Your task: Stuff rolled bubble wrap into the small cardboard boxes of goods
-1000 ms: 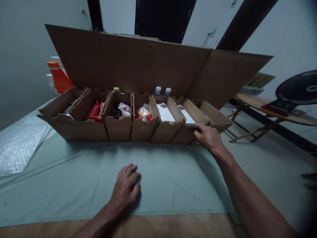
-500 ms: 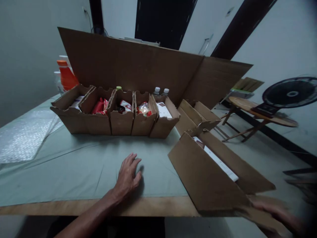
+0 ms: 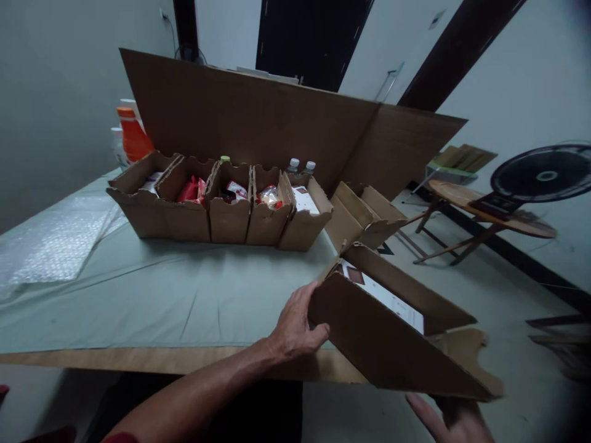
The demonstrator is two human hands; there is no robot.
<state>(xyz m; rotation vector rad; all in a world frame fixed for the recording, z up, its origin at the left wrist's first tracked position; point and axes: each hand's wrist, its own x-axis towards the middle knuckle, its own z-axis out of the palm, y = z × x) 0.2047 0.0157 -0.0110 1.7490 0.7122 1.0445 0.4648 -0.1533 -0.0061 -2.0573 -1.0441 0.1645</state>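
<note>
A long open cardboard bin [image 3: 369, 338] is tilted across the table's right front corner, its near end out past the edge. White boxes with a brown print [image 3: 388, 298] lie inside it. My left hand [image 3: 298, 326] grips the bin's far left end, thumb on the near side wall and fingers round the end. From below, my right hand [image 3: 455, 421] holds the bin's lower right end; part of that hand is hidden by the cardboard.
Several filled cardboard bins [image 3: 231, 221] stand in a row before a tall cardboard panel [image 3: 258, 117]. Bubble wrap [image 3: 60, 246] lies left, near an orange bottle [image 3: 135, 138]. More cardboard bins [image 3: 346, 218] sit right of the row. A fan [image 3: 545, 175] rests on a wooden stand [image 3: 452, 191].
My left hand has moved right from the tabletop onto the bin's end. The bin has shifted left, and my right hand has gone from its near end to underneath it.
</note>
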